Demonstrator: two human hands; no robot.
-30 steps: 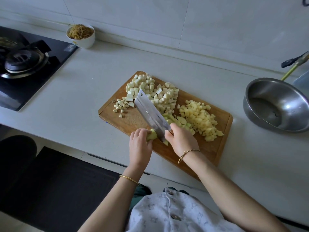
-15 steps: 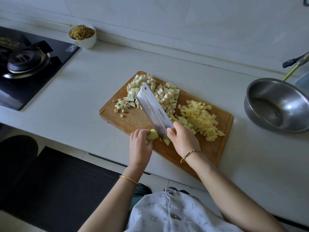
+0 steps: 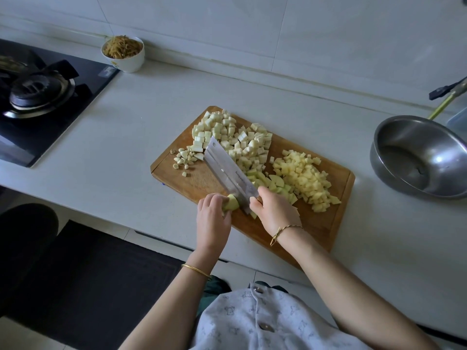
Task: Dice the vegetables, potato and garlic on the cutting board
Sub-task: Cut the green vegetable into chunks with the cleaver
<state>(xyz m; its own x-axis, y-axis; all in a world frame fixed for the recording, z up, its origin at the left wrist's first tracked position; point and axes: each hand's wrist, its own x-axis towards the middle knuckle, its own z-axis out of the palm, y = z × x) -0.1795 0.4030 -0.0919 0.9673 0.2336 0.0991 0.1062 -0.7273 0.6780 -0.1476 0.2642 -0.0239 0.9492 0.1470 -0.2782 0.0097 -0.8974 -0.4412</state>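
A wooden cutting board point(image 3: 192, 180) lies on the counter. On it are a pile of pale diced vegetable cubes point(image 3: 235, 140), small garlic pieces point(image 3: 184, 157) at the left, and yellow potato dice point(image 3: 305, 178) at the right. My left hand point(image 3: 213, 218) holds a pale green-yellow potato piece point(image 3: 231, 203) at the board's near edge. My right hand point(image 3: 274, 210) grips the handle of a cleaver point(image 3: 227, 170), whose blade stands right beside the piece. Cut slices point(image 3: 275, 183) lie behind the blade.
A steel bowl point(image 3: 419, 157) stands at the right on the white counter point(image 3: 113, 137). A black gas stove point(image 3: 38, 97) is at the left. A white bowl of brown shreds point(image 3: 123, 54) sits by the wall. The counter's edge runs just below the board.
The cleaver rose half a second ago and has come back down next to the piece. My left hand stays in place holding it.
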